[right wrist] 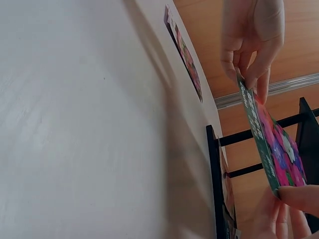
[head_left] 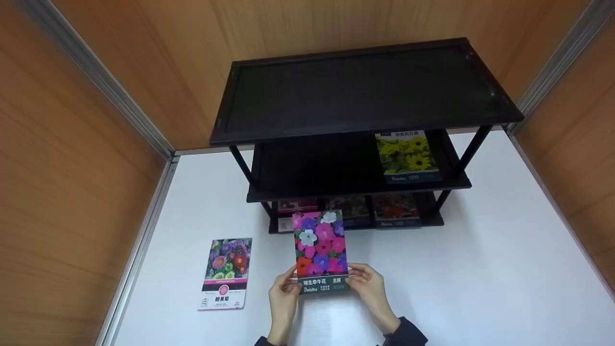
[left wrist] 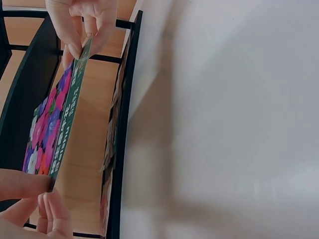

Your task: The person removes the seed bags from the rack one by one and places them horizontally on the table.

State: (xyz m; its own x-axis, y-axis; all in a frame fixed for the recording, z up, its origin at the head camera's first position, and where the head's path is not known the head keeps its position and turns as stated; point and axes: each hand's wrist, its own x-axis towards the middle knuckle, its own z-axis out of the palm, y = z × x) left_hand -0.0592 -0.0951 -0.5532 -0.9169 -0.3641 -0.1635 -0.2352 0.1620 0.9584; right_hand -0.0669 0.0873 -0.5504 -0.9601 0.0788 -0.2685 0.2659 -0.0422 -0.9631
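Observation:
Both hands hold up a seed packet [head_left: 321, 245] printed with pink, purple, red and white flowers above a dark green strip of lettering. My left hand [head_left: 284, 298] pinches its lower left corner, the thumb in front. At the lower right corner my right hand [head_left: 369, 290] pinches it the same way. Both wrist views show the packet [left wrist: 55, 122] raised off the white table, in front of the black shelf. In the head view its top overlaps the lowest shelf tier. On the table to the left lies another packet [head_left: 225, 274] with aster-like flowers and a white lower part.
A black three-tier shelf [head_left: 365, 91] stands at the back. Its middle tier bears a yellow-flower packet [head_left: 408, 156] at the right. Several packets lie on the bottom tier, among them a red-flower one [head_left: 396, 209]. Wooden panels [head_left: 72, 158] enclose the white table [head_left: 480, 278].

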